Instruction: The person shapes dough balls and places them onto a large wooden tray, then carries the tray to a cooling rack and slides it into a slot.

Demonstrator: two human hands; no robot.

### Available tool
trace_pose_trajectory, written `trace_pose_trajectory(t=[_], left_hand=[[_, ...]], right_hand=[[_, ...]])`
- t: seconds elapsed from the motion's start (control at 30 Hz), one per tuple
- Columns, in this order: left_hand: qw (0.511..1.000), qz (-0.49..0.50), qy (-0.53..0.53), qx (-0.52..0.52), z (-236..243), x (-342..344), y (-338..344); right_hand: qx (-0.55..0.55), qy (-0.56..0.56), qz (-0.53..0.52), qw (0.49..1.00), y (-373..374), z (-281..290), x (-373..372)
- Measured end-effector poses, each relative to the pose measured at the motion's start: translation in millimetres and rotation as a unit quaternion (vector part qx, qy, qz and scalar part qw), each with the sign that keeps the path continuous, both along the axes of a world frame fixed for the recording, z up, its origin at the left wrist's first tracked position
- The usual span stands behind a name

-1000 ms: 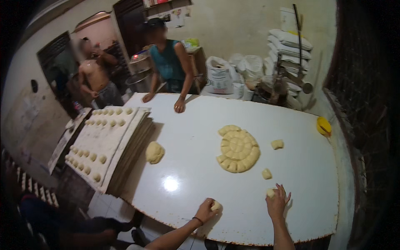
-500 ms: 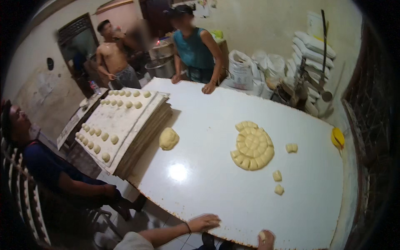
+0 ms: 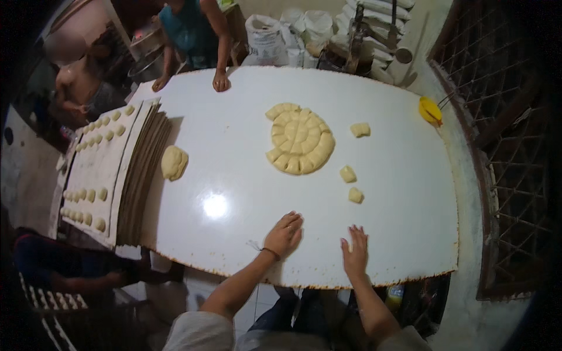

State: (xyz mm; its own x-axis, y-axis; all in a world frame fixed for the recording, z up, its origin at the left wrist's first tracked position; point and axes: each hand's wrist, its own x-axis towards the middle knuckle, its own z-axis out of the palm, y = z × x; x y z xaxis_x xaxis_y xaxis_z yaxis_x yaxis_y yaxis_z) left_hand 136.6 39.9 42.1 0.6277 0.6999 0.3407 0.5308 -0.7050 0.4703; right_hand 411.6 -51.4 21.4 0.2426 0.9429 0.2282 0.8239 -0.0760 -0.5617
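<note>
My left hand [image 3: 284, 235] is over the near part of the white table [image 3: 246, 152], its fingers extended close together and the palm turned down. To its right, my right hand [image 3: 355, 251] is open, fingers stretched forward and slightly apart. Whether any dough is under either palm is hidden. Ahead of my right hand lie two small dough pieces [image 3: 355, 195] and, farther off, a joined dough piece [image 3: 361, 130]. Beyond my hands sits a large round of dough [image 3: 300, 137] scored into many portions, with part of its outer ring gone at the left.
A dough lump [image 3: 174, 162] lies beside stacked boards [image 3: 96, 169] carrying rows of dough balls. A yellow scoop-like object [image 3: 430, 111] is at the far right corner. A co-worker's hand [image 3: 220, 81] rests on the far edge. White sacks [image 3: 266, 41] stand behind. Another person is at left.
Both my hands have come forward from the near edge over the table. My right hand, earlier curled around a small pale piece, is now stretched open. The view has shifted; the dough appears unchanged.
</note>
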Motion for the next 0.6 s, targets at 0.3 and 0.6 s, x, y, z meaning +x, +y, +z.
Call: trace_pose_trajectory(t=[0.3,0.6], left_hand=[[0.992,0.066,-0.087,-0.064,-15,-30,1],[0.995,0.009,-0.012,-0.102,-39,-71,-40]], right_hand=[[0.013,-0.033,-0.028,0.999,-18,-24,32],[0.013,0.066,-0.003,0.998,-34,4,31]])
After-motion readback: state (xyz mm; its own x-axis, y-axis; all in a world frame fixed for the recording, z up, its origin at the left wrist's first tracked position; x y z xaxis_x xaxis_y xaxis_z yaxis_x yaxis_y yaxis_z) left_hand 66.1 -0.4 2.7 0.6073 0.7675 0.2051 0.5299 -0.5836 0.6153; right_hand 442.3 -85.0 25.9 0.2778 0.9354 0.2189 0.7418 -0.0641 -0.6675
